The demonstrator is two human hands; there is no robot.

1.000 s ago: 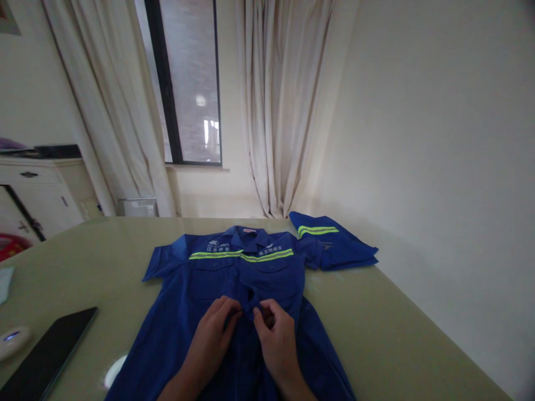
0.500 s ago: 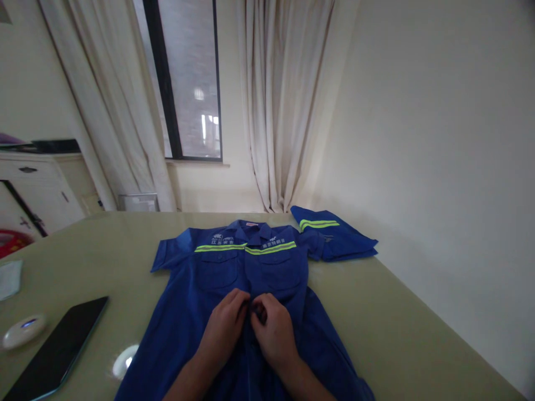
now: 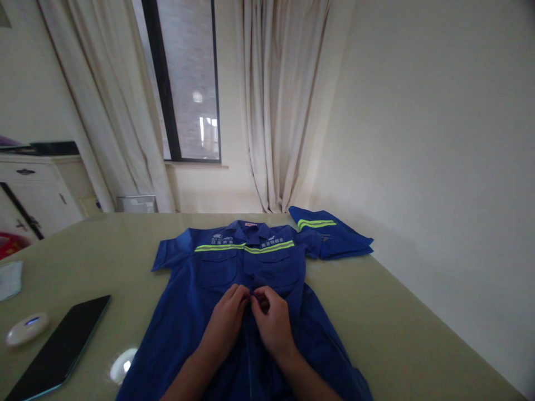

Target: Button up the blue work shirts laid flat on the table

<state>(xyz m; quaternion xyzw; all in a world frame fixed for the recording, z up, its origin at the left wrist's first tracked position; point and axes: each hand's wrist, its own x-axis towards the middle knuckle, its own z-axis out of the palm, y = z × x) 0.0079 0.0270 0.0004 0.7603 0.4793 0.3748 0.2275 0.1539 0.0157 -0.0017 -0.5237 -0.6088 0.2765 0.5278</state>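
Observation:
A blue short-sleeved work shirt [image 3: 209, 289] with a yellow-green reflective stripe across the chest lies flat, front up, on the greenish table [image 3: 397, 328]. My left hand [image 3: 228, 320] and my right hand [image 3: 271, 323] meet at the shirt's front placket below the chest pockets, fingertips pinched on the fabric there. Whatever sits between the fingers is hidden. A second blue garment [image 3: 330, 239] with the same stripe lies folded at the far right, touching the shirt's sleeve.
A dark tablet [image 3: 58, 348] lies at the near left, with a white oval device [image 3: 27, 328] beside it and a white cloth [image 3: 10, 278] further left. A bright spot of light [image 3: 123, 365] sits by the shirt's hem. Curtains, a window and a white cabinet stand behind the table.
Both hands have drawn closer together on the placket and shifted slightly up the shirt. The view has tilted a little, showing more of the near table.

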